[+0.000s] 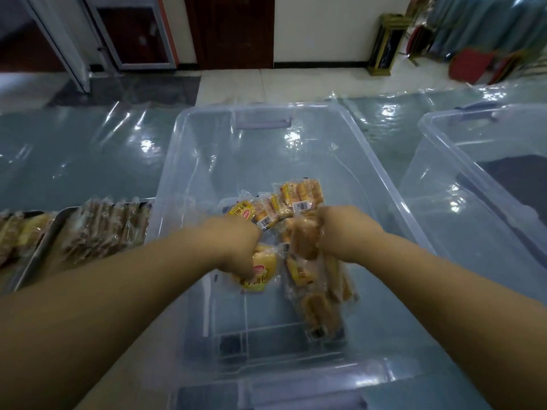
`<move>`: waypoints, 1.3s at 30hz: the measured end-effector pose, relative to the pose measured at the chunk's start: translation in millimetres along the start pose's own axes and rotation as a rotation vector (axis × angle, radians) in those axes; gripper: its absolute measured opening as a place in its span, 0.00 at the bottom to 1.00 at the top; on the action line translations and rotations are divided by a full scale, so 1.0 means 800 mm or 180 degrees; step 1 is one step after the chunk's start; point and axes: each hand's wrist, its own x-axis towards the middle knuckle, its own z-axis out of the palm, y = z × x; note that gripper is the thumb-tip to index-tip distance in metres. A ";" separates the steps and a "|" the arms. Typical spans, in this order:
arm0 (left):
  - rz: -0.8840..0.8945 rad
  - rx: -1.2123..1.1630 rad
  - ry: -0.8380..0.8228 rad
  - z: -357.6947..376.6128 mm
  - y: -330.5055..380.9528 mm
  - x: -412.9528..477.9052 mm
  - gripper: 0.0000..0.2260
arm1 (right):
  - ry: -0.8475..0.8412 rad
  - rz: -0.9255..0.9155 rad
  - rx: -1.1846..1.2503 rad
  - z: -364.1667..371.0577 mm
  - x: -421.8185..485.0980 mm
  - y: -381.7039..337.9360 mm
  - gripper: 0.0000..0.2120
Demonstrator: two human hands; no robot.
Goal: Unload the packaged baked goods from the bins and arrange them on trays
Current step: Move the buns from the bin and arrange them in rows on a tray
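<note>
Both hands are down in the clear bin [183, 161] on the table [74, 161]. The left hand [236, 247] curls its fingers round a yellow pack [262, 273]. This one has a red logo and big writing, too blurry to read. The right hand [343, 232] grips a bun pack [305, 241]. More packs [284, 205] lie on the bin floor, some with white barcode stickers. A tray [38, 253] left of the bin holds rows of brown packs [103, 229]. A second bin [444, 149] stands on the right.
</note>
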 end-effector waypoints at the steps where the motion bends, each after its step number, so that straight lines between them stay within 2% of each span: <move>1: -0.0097 -0.0159 0.0258 -0.006 -0.006 -0.009 0.17 | 0.0202 0.0010 0.0134 -0.009 -0.007 -0.001 0.09; 4: -0.0348 -0.0750 0.1001 -0.018 -0.020 -0.038 0.18 | 0.0851 -0.0029 0.0528 -0.029 -0.026 0.001 0.09; 8: -0.0446 -0.1736 0.1815 -0.021 -0.029 -0.082 0.19 | 0.1504 -0.0196 0.0997 -0.041 -0.053 -0.004 0.15; 13: -0.0588 -0.2187 0.2909 -0.006 -0.031 -0.150 0.21 | 0.2289 -0.0722 0.1287 -0.046 -0.087 -0.030 0.15; 21: -0.0980 -0.2846 0.3720 0.038 -0.051 -0.269 0.19 | 0.2978 -0.1637 0.1910 -0.045 -0.147 -0.125 0.15; 27: -0.1177 -0.3147 0.3970 0.112 -0.106 -0.356 0.20 | 0.3011 -0.2241 0.1904 -0.014 -0.198 -0.231 0.15; 33: -0.1254 -0.3206 0.3872 0.208 -0.197 -0.461 0.19 | 0.2455 -0.2286 0.1889 0.061 -0.227 -0.367 0.14; 39: -0.1668 -0.3279 0.3596 0.312 -0.293 -0.544 0.18 | 0.1893 -0.2303 0.1920 0.148 -0.245 -0.496 0.14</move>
